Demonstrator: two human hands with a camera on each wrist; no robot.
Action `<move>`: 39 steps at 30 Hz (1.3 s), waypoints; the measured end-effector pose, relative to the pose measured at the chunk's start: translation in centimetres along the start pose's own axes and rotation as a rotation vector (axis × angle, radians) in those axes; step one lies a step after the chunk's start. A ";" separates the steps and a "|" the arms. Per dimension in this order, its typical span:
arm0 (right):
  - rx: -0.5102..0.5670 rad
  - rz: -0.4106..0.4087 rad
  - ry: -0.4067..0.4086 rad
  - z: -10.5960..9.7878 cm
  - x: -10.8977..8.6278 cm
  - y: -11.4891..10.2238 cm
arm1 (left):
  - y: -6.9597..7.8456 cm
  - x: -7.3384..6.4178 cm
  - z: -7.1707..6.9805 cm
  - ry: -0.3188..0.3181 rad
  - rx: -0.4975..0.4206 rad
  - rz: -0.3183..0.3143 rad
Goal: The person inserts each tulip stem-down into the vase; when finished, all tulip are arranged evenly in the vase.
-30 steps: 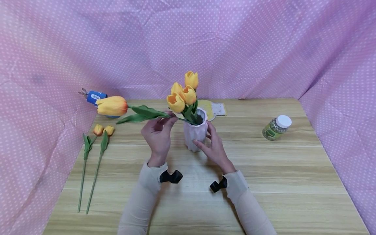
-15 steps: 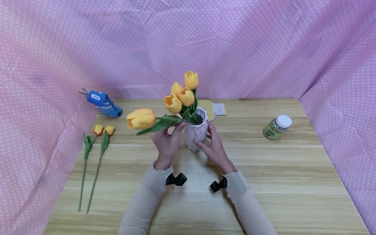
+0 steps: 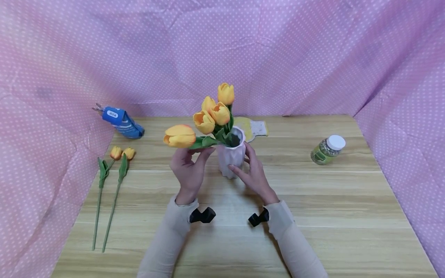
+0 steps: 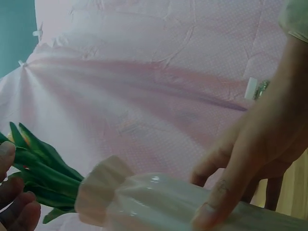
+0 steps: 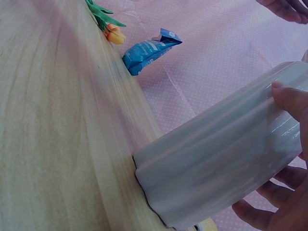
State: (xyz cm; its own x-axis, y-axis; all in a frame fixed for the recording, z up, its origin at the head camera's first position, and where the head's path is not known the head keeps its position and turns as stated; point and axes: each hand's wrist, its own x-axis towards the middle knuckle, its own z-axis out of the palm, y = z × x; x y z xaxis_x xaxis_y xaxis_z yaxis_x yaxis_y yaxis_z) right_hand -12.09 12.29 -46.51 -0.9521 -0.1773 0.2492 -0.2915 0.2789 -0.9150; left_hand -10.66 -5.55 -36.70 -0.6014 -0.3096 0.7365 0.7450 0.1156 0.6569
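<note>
From the head view, I see the right hand (image 3: 255, 175) grasping the pale vase (image 3: 227, 157), thumb and fingers round its side. A tulip (image 3: 179, 136) leans out left over the rim, near four more blooms (image 3: 220, 113); just under it is the left hand (image 3: 188, 172), fingers loosely bent, apparently released. In the left wrist view, green leaves (image 4: 50, 178) fill the vase's mouth. In the right wrist view, the vase stands on the wooden table (image 5: 57, 120).
</note>
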 end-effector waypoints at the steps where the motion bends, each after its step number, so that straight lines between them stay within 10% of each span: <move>1: -0.002 0.003 0.001 0.0 0.0 0.0 | 0.2 0.1 -0.2 0.010 -0.020 0.000; 22: -0.007 0.035 -0.012 0.1 0.0 0.0 | 1.8 2.4 -3.3 0.129 -0.132 0.023; 32: -0.009 0.041 -0.014 0.0 0.0 -0.1 | 0.5 5.2 -9.0 0.263 -0.206 -0.005; 39: -0.011 0.048 -0.018 0.0 0.0 -0.2 | -1.7 6.1 -14.3 0.347 -0.084 -0.124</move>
State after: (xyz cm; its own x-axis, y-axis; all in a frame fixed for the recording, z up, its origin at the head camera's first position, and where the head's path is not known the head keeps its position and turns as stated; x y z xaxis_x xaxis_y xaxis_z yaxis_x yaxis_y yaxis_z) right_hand -12.05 12.20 -46.38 -0.9633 -0.1802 0.1991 -0.2463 0.2977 -0.9223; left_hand -11.47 -21.12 -35.69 -0.5658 -0.6190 0.5448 0.7024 -0.0158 0.7116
